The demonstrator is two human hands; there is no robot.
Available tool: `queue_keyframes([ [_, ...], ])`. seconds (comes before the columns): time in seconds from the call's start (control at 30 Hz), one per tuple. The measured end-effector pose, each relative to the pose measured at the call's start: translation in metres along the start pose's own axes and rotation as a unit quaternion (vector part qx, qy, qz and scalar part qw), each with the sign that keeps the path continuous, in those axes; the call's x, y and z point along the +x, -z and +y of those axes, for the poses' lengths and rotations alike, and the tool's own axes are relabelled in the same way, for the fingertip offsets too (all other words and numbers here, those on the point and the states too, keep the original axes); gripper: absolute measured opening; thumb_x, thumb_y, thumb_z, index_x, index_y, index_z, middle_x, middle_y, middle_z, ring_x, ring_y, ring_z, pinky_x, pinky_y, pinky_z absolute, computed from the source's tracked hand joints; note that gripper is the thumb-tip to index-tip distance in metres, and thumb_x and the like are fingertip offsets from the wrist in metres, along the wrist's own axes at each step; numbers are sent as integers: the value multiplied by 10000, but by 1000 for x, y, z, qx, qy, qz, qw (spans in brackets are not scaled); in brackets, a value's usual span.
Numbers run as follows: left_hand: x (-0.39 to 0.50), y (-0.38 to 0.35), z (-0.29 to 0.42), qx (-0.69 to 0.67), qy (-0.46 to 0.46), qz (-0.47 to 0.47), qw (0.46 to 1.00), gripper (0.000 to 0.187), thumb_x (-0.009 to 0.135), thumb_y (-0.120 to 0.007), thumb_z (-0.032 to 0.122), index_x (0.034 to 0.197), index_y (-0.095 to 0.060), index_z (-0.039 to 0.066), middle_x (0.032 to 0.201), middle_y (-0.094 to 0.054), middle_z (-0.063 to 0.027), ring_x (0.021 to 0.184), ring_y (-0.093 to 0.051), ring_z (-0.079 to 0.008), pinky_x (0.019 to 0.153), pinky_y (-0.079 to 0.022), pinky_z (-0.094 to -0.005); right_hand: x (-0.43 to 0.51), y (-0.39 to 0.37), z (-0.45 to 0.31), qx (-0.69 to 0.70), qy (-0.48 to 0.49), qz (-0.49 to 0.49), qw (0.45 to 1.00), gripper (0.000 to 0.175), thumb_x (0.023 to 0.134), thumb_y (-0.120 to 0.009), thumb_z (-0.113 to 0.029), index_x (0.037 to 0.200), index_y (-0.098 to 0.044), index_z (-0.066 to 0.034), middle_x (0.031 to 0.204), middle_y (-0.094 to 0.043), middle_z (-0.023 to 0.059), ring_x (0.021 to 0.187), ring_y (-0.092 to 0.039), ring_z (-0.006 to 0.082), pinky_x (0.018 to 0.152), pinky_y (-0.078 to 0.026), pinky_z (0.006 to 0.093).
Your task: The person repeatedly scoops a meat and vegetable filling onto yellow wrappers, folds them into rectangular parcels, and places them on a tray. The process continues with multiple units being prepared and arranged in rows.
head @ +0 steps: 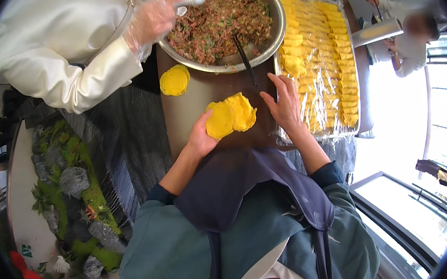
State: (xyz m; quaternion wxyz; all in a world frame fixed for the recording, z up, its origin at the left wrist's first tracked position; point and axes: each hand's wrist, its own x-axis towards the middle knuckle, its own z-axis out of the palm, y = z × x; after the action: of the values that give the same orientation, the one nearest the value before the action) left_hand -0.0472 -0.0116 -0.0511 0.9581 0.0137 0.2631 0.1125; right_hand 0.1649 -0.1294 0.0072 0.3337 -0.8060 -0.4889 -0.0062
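Observation:
My left hand (203,135) holds two round yellow egg wrappers (220,120) that partly overlap. My right hand (286,103), fingers spread and holding nothing, is over the table beside the tray. Beyond my hands stands a large metal bowl (280,21) of minced filling (216,27) with green bits. Black chopsticks (245,60) lean over the bowl's near rim. Another small stack of yellow wrappers (175,80) lies on the table left of the bowl. On the right, a tray (360,122) holds rows of folded yellow rolls (317,66), partly covered by clear plastic film.
A co-worker's gloved hand (151,21), at the bowl's left side, holds a white utensil over it. Another person (402,29) stands beyond the table at right. A roll of film or foil (378,31) juts past the tray. A planted rock display (74,182) is at left.

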Motion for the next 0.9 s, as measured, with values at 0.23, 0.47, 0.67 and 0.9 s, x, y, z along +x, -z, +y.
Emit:
queue_keyframes([
  [0.23, 2, -20, -1, 91, 63, -32, 993, 429, 951, -494, 212, 1333, -413, 33, 1305, -523, -111, 1197, -519, -248, 1031, -399, -396, 81, -19, 2, -18, 193, -114, 974, 383, 770, -720, -191, 1132, -610, -132, 1025, -544, 96, 951, -535, 280, 804, -431, 386],
  [0.47, 1, -15, 2, 115, 57, -15, 992, 441, 956, -475, 216, 1356, -374, 59, 1333, -489, -117, 1221, -492, -280, 1012, -411, -457, 146, -34, 22, 139, 211, -31, 967, 35, 840, -654, -37, 855, -684, -27, 725, -557, 70, 608, -558, 201, 578, -465, 327],
  [0.67, -1, -20, 11, 65, 19, 10, 998, 368, 935, -503, 191, 1272, -458, 51, 1252, -553, -100, 1175, -534, -248, 1010, -421, -403, 149, 8, 48, 318, -173, -138, 922, 274, 953, -554, -258, 868, -591, 0, 811, -593, 47, 692, -600, 123, 645, -487, 258],
  [0.9, 4, -12, 18, 53, -10, 37, 998, 366, 931, -500, 204, 1258, -463, 44, 1236, -560, -109, 1154, -546, -257, 993, -432, -405, 132, -18, 14, 419, -169, -140, 881, 279, 948, -563, -241, 997, -609, 29, 841, -641, 91, 768, -653, 148, 696, -521, 257],
])
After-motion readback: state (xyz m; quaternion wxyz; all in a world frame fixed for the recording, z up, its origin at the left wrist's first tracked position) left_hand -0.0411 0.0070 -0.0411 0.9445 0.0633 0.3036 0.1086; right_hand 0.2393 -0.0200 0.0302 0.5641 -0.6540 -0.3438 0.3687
